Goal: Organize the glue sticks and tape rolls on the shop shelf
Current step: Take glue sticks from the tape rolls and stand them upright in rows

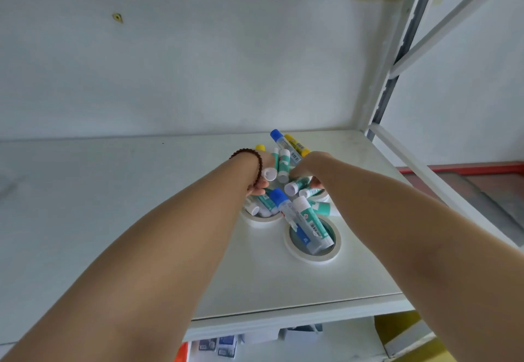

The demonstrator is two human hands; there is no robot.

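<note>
forearms reach to the glue sticks (286, 188) heaped behind the near tape roll (312, 256) on the shelf (283, 285). both hands' fingers curl round sticks; gather few, lift slowly.

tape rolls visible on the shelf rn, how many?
3, all lying flat on the shelf: front tape roll with glue sticks standing in it, left tape roll under the left hand, right tape roll mostly hidden under the right hand. More may be hidden.
</note>
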